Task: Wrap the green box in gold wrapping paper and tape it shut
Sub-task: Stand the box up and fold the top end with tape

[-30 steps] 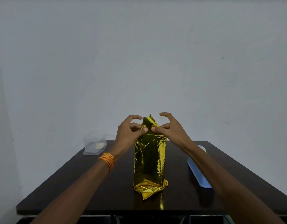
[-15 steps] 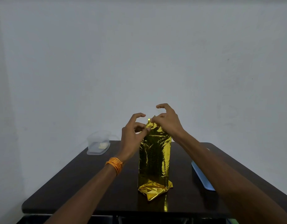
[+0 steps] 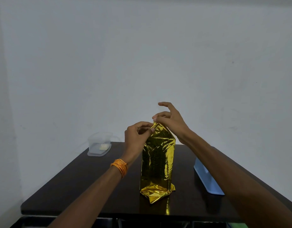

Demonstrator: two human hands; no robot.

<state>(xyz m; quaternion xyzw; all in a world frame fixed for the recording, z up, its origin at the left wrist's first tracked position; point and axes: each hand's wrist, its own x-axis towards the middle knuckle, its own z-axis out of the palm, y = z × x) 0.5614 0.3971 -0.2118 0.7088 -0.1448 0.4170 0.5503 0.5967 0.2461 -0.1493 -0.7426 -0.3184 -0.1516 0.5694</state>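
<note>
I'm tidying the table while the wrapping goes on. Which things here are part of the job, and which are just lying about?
In the job: gold wrapping paper, standing upright; left hand and right hand, both pinching its top.
Lying about: clear plastic container; blue tray.

Dark table [image 3: 92,186] carries the gold-wrapped box [image 3: 156,162] (upright), a clear container [image 3: 99,144] far-left, a blue tray [image 3: 206,176] right.

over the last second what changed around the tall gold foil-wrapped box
The right hand rose over the peak of the gold wrapping paper and pinches its tip; the left hand curled tighter on the upper left edge. It stays upright; clear plastic container and blue tray unmoved.
</note>
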